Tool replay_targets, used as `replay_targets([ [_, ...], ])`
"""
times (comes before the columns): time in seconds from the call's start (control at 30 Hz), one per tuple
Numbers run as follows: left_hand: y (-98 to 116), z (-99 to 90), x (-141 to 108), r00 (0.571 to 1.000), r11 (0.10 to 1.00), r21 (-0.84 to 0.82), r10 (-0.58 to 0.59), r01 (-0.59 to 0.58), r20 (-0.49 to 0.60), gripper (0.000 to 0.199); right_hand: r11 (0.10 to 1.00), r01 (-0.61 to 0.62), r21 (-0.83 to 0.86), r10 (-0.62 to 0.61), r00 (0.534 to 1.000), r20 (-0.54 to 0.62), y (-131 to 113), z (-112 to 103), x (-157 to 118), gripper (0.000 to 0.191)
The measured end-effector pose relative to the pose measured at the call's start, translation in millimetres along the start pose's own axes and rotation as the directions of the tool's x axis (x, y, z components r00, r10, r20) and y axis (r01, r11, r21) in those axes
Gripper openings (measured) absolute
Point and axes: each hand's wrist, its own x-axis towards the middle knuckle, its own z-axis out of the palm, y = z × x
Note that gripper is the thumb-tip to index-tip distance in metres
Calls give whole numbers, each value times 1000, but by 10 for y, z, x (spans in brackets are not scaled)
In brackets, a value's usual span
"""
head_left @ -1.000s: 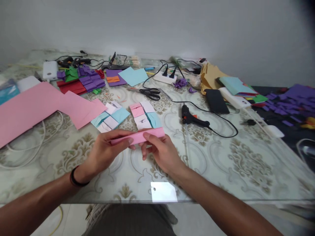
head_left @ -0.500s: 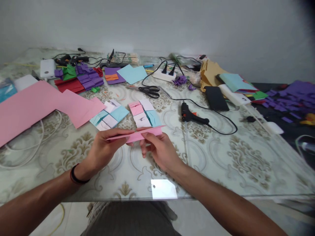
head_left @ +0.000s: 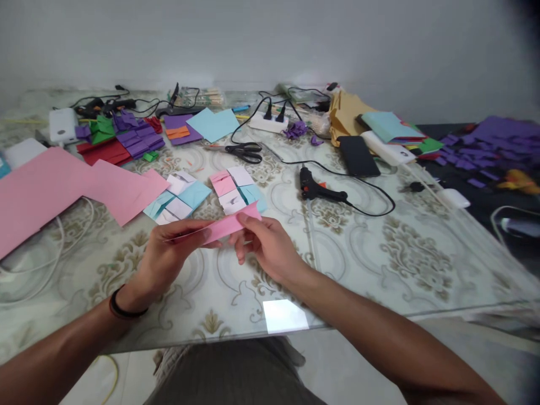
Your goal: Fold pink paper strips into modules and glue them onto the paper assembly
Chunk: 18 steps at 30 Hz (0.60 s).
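A strip-shaped piece of pink paper (head_left: 225,226), seemingly folded, is held above the table between both hands. My left hand (head_left: 171,253) pinches its left end, thumb on the near face and fingers behind. At the other end my right hand (head_left: 268,242) grips the paper between thumb and fingers, the lower fingers curled beneath. Just beyond lie two folded-paper pieces: a pink, white and blue one (head_left: 231,201) and a white and blue one (head_left: 194,195). Larger pink sheets (head_left: 122,188) spread out to the left.
A black glue gun (head_left: 323,188) with its cable lies right of centre, and black scissors (head_left: 247,151) behind the folded pieces. Further back are a white power strip (head_left: 269,121), a black phone (head_left: 358,156) and purple folded papers (head_left: 137,138). The table's front edge runs close to my lap.
The pink strip has tilted, its right end higher and more of its near face showing. Both hands still hold it. The whole view has shifted slightly.
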Motion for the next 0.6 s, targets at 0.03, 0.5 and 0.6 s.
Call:
replay_targets([
  [0.03, -2, -8, 5, 1000, 1000, 11, 4, -4, -2, 20, 1000, 2, -2, -2, 1000, 2, -10, -7, 5, 42],
  [0.5, 79, -47, 46, 996, 994, 104, 35, -26, -88, 27, 993, 64, -102, -67, 997, -29, -65, -91, 6, 50],
  [0.6, 121, -51, 55, 998, 991, 134, 35, -27, -54, 23, 989, 80, -124, -85, 996, -35, -57, -98, 5, 48],
])
